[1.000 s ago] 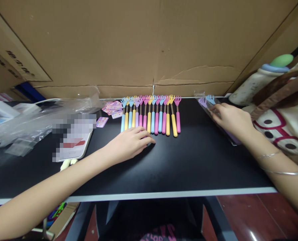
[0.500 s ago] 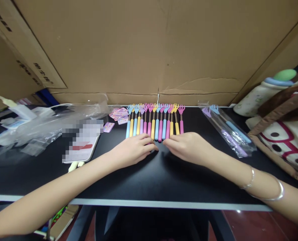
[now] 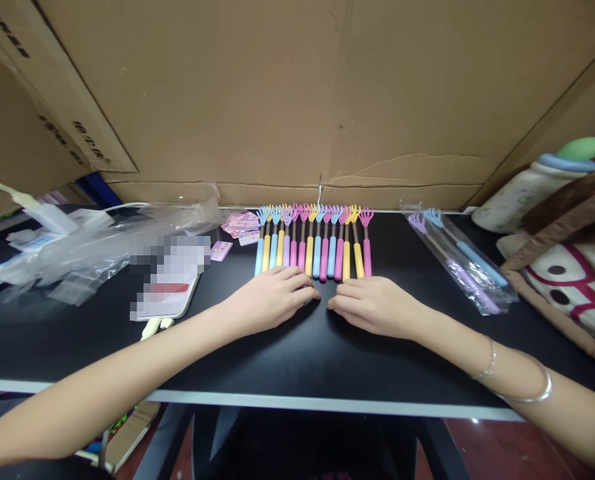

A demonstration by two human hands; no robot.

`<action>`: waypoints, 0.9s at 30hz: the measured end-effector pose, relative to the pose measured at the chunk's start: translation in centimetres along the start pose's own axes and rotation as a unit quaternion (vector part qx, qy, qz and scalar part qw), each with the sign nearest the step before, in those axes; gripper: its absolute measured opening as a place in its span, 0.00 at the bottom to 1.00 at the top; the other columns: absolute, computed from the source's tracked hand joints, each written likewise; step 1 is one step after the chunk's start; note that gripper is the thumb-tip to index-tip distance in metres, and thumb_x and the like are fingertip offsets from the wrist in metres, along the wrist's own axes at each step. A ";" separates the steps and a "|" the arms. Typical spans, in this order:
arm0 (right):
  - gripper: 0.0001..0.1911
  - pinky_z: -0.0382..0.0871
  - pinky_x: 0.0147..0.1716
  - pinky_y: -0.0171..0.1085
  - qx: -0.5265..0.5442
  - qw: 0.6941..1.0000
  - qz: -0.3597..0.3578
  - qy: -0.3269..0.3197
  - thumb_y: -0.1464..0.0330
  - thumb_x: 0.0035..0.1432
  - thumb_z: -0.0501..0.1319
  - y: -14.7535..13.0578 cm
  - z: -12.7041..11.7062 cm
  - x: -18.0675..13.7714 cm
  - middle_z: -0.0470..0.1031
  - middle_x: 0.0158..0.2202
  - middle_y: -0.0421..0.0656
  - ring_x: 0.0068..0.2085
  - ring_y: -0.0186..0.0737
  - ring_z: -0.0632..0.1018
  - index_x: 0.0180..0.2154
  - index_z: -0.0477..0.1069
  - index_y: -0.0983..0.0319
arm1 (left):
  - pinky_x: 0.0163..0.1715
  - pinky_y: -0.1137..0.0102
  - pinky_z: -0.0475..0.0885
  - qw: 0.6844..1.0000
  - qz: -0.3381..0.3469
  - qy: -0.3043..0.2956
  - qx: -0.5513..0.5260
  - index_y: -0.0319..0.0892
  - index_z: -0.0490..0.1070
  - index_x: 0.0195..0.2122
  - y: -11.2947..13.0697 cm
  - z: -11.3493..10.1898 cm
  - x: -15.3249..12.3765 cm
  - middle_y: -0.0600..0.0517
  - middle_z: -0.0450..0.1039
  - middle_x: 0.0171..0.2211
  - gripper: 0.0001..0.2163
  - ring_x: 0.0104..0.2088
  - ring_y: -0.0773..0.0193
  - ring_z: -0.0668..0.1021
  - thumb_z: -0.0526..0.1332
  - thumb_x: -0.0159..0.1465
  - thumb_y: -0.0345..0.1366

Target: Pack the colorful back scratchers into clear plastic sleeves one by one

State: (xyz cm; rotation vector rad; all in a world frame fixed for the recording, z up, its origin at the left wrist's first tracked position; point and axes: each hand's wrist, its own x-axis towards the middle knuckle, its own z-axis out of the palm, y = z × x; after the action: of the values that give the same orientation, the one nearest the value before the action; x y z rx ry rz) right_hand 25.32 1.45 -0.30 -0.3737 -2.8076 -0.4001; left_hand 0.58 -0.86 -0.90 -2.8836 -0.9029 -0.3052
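Note:
A row of back scratchers (image 3: pixel 323 257) lies side by side on the black table, their small claw heads toward the cardboard and their blue, yellow, purple and pink handles toward me. My left hand (image 3: pixel 280 297) rests at the handle ends on the left half of the row, fingers loosely bent and a little apart, covering some tips. My right hand (image 3: pixel 370 303) is just in front of the handle ends at the right, fingers bent down to the table. Neither hand grips a back scratcher. Whether the left fingertips touch the handles is hidden.
Two back scratchers in clear bags (image 3: pixel 460 263) lie to the right, beside a bag (image 3: pixel 567 280) and a bottle (image 3: pixel 512 193). At left are small printed cards (image 3: pixel 221 251), a phone (image 3: pixel 177 280) with a cable and clear plastic bags (image 3: pixel 107 243). A cardboard wall (image 3: pixel 277 100) stands behind.
My right hand has drawn back slightly toward me, off the handle ends on the right, uncovering them. My left hand has stayed nearly in place. The view has shifted a little.

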 end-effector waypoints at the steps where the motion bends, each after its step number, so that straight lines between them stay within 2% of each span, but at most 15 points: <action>1: 0.15 0.61 0.28 0.34 0.020 1.000 0.005 0.001 0.71 0.68 0.49 -0.2 0.1 0.1 0.74 0.27 0.41 0.29 0.35 0.73 0.35 0.74 0.62 | 0.51 0.61 0.70 1.000 -0.001 -0.001 0.000 0.40 0.70 0.49 0.0 0.0 0.0 0.46 0.73 0.47 0.11 0.50 0.57 0.73 0.53 0.69 0.29; 5: 0.12 0.65 0.31 0.33 0.098 0.994 0.052 -0.009 0.70 0.67 0.51 -0.7 0.6 0.0 0.76 0.31 0.42 0.30 0.35 0.75 0.39 0.73 0.61 | 0.50 0.62 0.71 1.000 -0.006 0.002 -0.001 0.40 0.70 0.49 0.2 0.1 0.1 0.46 0.72 0.46 0.11 0.49 0.56 0.73 0.53 0.68 0.29; 9: 0.11 0.66 0.32 0.33 0.122 0.989 0.084 -0.019 0.70 0.67 0.51 -0.8 1.0 -0.2 0.77 0.33 0.43 0.32 0.36 0.76 0.39 0.72 0.61 | 0.49 0.62 0.71 1.000 -0.004 0.010 0.000 0.40 0.70 0.48 0.1 0.2 0.1 0.46 0.72 0.44 0.10 0.48 0.57 0.73 0.53 0.69 0.30; 27: 0.11 0.67 0.32 0.35 0.131 0.986 0.097 -0.017 0.69 0.67 0.51 -0.9 1.1 0.0 0.77 0.33 0.44 0.32 0.38 0.76 0.39 0.71 0.62 | 0.48 0.63 0.70 1.000 -0.004 -0.003 0.005 0.40 0.70 0.48 0.2 -0.1 0.1 0.46 0.72 0.45 0.11 0.48 0.57 0.72 0.51 0.69 0.30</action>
State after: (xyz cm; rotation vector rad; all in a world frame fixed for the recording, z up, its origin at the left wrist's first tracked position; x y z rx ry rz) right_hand 24.81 0.93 -1.56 -0.5903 -2.7747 0.0186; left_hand 0.75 -1.01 -0.84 -2.8744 -0.9159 -0.2927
